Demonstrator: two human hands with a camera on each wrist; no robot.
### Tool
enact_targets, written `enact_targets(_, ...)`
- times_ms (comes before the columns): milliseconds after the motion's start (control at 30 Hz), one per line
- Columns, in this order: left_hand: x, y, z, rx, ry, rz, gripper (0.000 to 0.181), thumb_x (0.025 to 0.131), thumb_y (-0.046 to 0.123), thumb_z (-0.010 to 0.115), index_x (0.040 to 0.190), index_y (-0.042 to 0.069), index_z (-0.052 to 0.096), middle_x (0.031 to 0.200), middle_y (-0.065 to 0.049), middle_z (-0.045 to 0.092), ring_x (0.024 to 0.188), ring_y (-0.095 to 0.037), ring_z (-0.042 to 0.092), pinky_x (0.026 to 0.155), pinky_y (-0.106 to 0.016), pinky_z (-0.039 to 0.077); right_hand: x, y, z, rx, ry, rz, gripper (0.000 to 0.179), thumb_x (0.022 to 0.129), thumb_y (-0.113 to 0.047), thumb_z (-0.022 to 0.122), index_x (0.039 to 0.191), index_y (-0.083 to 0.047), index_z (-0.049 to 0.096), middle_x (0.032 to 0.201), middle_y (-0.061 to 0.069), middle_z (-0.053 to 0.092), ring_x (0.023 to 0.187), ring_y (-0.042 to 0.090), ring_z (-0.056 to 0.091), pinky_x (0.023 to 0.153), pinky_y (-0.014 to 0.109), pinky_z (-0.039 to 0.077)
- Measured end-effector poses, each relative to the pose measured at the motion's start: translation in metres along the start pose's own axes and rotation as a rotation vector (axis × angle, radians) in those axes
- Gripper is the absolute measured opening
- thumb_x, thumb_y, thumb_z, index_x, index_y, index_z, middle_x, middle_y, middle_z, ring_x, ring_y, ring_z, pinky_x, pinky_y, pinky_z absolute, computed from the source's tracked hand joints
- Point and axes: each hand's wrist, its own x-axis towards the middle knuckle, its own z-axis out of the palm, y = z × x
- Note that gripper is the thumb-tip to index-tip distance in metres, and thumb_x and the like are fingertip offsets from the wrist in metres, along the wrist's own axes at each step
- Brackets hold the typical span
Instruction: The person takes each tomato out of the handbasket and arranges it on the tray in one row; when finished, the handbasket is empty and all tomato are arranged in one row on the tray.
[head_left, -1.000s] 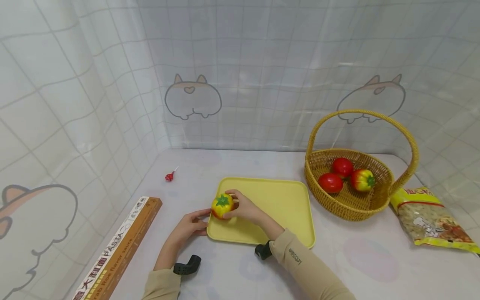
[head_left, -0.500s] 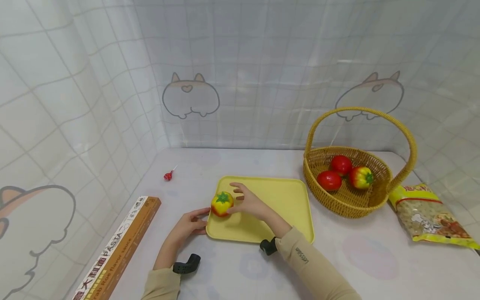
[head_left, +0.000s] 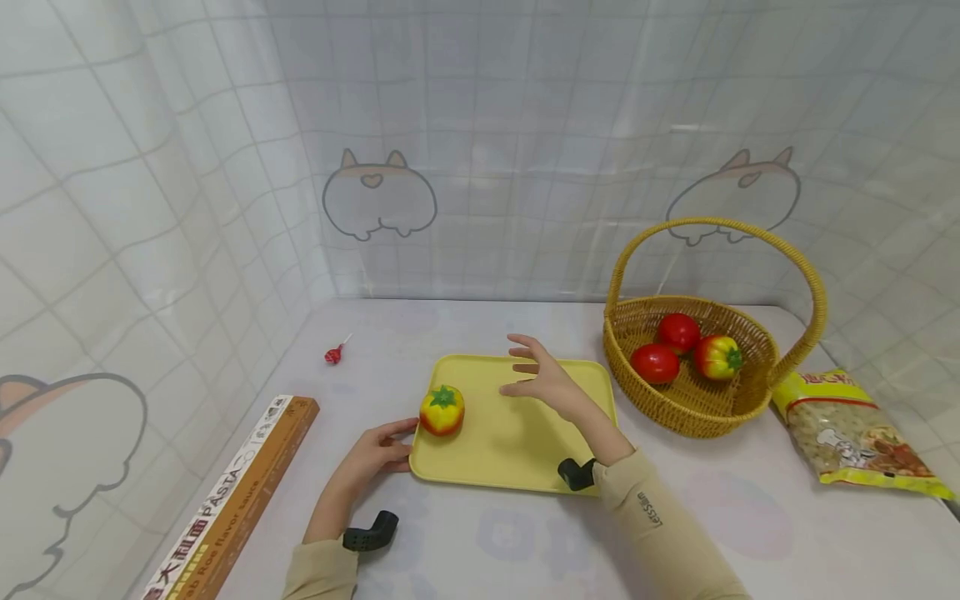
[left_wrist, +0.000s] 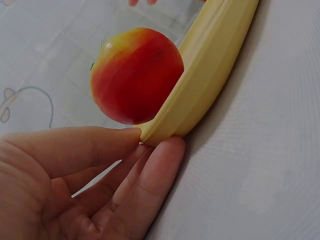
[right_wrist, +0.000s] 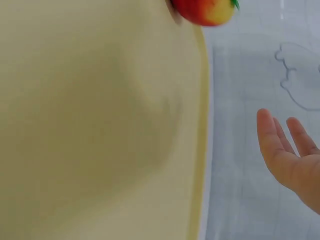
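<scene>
A red-and-yellow fruit with a green leafy top (head_left: pixel 442 411) sits at the left end of a yellow tray (head_left: pixel 487 454). My left hand (head_left: pixel 375 454) holds the tray's left edge; in the left wrist view its thumb and a finger pinch the tray rim (left_wrist: pixel 200 95) just below the fruit (left_wrist: pixel 137 75). Above the tray's right half my right hand (head_left: pixel 551 385) hovers with fingers spread, holding nothing. The right wrist view shows this hand (right_wrist: pixel 292 160) apart from the fruit (right_wrist: pixel 205 10), which is cut off at the top.
A wicker basket (head_left: pixel 701 427) with a tall handle stands right of the tray, holding two red fruits (head_left: pixel 656 364) and another red-and-yellow one (head_left: pixel 717 358). Beyond it lies a food bag (head_left: pixel 855 433). Leftward are a long pasta box (head_left: pixel 236 492) and a red lollipop (head_left: pixel 333 355).
My right hand has let go of the red-and-yellow fruit and moved right and away from it, fingers spreading. The fruit stays on the tray, and my left hand keeps its place at the edge.
</scene>
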Motion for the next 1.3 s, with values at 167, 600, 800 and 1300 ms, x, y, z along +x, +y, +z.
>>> enact_targets(167, 0.001, -0.001, 0.000, 0.014, -0.004, 0.002, 0.053, 0.083, 0.007, 0.060, 0.134, 0.000, 0.045, 0.099, -0.013, 0.060, 0.080, -0.019, 0.060, 0.074, -0.029, 0.055, -0.009, -0.003, -0.019, -0.028, 0.049, -0.017, 0.080, 0.078, -0.007, 0.072, 0.143, -0.021, 0.027, 0.145, 0.015, 0.028, 0.131, 0.040, 0.030, 0.095, 0.047, 0.043)
enact_targets(600, 0.001, -0.003, -0.003, 0.027, 0.009, 0.009, 0.053, 0.084, 0.007, 0.060, 0.134, 0.001, 0.046, 0.112, -0.014, 0.058, 0.077, -0.019, 0.059, 0.073, -0.029, 0.055, -0.032, -0.010, -0.058, -0.069, 0.147, 0.007, 0.080, 0.080, -0.009, 0.070, 0.145, -0.017, 0.024, 0.145, 0.017, 0.027, 0.131, 0.038, 0.030, 0.100, 0.052, 0.037)
enact_targets(800, 0.001, -0.002, -0.002, 0.015, 0.004, 0.000, 0.053, 0.084, 0.008, 0.060, 0.135, 0.002, 0.046, 0.106, -0.013, 0.058, 0.077, -0.019, 0.059, 0.073, -0.029, 0.055, -0.046, -0.010, -0.076, -0.066, 0.216, -0.001, 0.079, 0.081, -0.010, 0.069, 0.145, -0.017, 0.024, 0.145, 0.016, 0.026, 0.132, 0.037, 0.028, 0.104, 0.053, 0.032)
enact_targets(1300, 0.002, -0.004, -0.002, 0.020, 0.005, 0.011, 0.053, 0.084, 0.008, 0.061, 0.134, 0.001, 0.046, 0.119, -0.016, 0.055, 0.079, -0.019, 0.059, 0.074, -0.030, 0.055, -0.069, -0.012, -0.114, -0.122, 0.330, -0.016, 0.075, 0.085, -0.011, 0.065, 0.145, -0.010, 0.020, 0.145, 0.019, 0.026, 0.131, 0.038, 0.029, 0.100, 0.040, 0.041)
